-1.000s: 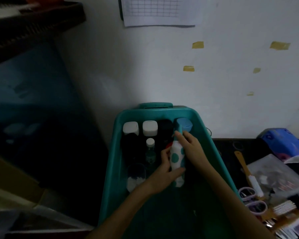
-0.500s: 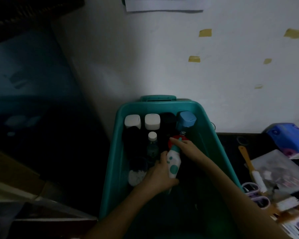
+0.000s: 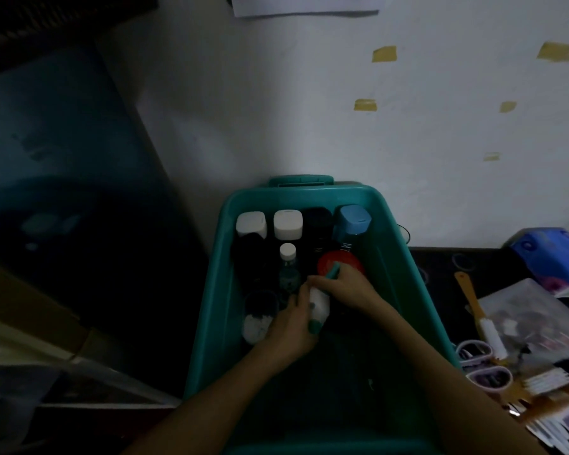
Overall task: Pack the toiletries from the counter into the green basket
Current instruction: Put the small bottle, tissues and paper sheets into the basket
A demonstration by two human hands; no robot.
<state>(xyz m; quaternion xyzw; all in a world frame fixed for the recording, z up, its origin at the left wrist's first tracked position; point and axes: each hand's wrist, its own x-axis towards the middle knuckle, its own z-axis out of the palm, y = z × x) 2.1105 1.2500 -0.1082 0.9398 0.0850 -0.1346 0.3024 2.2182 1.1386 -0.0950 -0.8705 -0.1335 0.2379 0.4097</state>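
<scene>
**Seating the tube in the basket**

The basket (image 3: 211,307) stands against the wall. Its far end is lined with upright bottles; its near half is dark and, as far as I can tell, free. The surface (image 3: 440,261) to its right carries loose things, among them a brush (image 3: 477,310) and scissors (image 3: 473,353).

I have both hands inside the basket. My left hand (image 3: 293,326) is wrapped round the lower body of the tube (image 3: 319,305). My right hand (image 3: 345,290) curls its fingers round the teal cap end, which tilts toward the red lid (image 3: 340,262). So the tube sits low in the middle of the basket, held and not yet let go.

I judge this to be the placing step. To do it well, I would steer the cap end with the right hand into the gap between the small bottle (image 3: 288,267) and the red lid. Then I would either stand the tube upright there or lay it flat in the near half. The left hand should loosen only once the tube bears on the basket floor. The main risk is knocking the small bottle, which looks light and narrow.
</scene>
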